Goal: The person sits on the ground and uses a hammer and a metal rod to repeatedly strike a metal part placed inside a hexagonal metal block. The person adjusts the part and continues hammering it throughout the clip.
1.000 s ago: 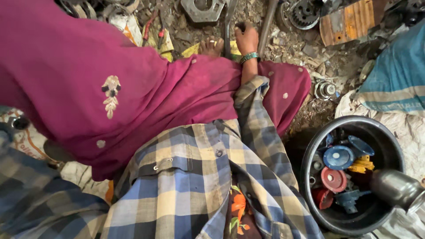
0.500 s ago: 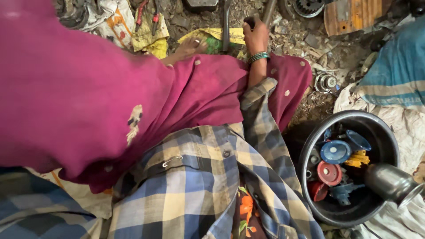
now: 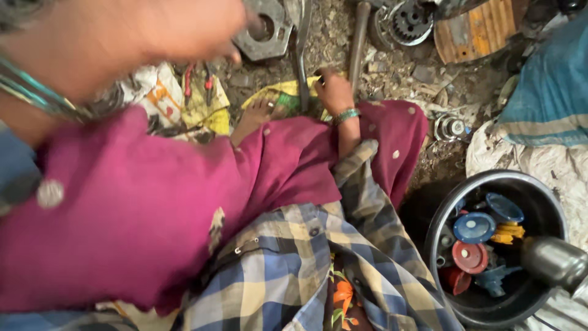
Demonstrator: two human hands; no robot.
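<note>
My left hand (image 3: 184,27) is blurred at the top left, with bangles on its wrist. Its fingers stretch out empty toward a grey metal plate with a round hole (image 3: 264,32) on the dirt floor. My right hand (image 3: 335,93), with a green bangle, rests fist-like on the ground past my magenta garment (image 3: 153,202). It sits at the lower end of a metal rod (image 3: 358,43), beside a flat steel tool (image 3: 300,61). Whether it grips either one is unclear. A bare foot (image 3: 257,113) pokes out next to it.
A black basin (image 3: 441,214) at the lower right holds blue, red and yellow round parts, with a steel vessel (image 3: 554,260) at its edge. Gears (image 3: 407,21), a wooden piece (image 3: 478,30), red-handled pliers (image 3: 196,86) and a blue cloth (image 3: 551,92) lie around.
My left arm has swung up into view at the top left, toward the holed metal plate. My right hand stays by the rod's lower end.
</note>
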